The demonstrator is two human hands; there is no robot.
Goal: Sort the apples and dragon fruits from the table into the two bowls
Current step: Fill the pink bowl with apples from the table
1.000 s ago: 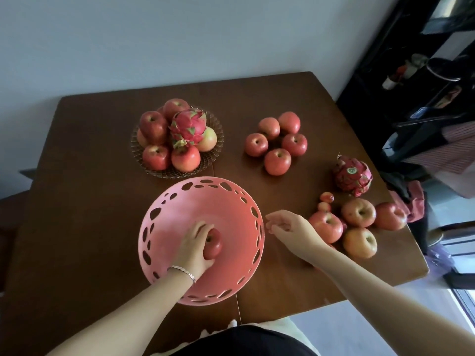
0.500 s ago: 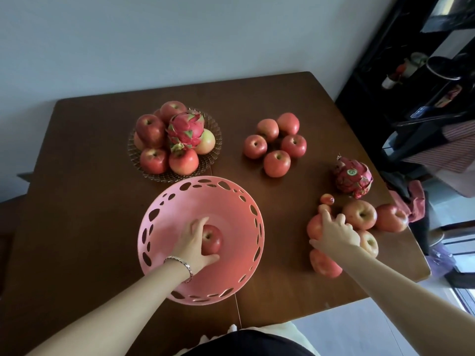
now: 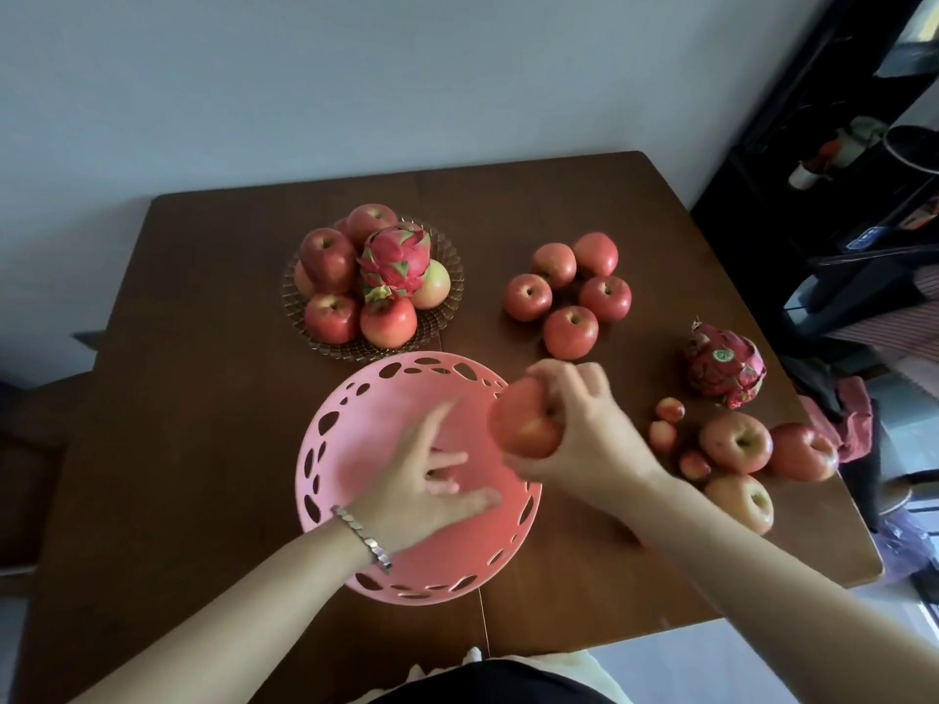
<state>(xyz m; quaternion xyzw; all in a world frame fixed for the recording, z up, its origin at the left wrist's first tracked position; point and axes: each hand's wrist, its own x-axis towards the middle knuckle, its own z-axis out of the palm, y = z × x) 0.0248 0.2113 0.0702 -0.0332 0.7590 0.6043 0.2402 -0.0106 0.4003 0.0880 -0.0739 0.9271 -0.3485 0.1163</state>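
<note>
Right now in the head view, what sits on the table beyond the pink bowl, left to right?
clear ribbed glass dish piled with fruit → cluster of five loose red apples → pink scaly dragon fruit with a green sticker

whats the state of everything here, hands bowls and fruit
left hand, fingers spread straight over the pink bowl
right hand, grips an apple above the pink bowl's rim
pink bowl, upright on the table
glass bowl, piled with apples and one dragon fruit
second dragon fruit, loose on the table
five apples, clustered loose on the table
three large apples, loose near the table's right edge
</note>
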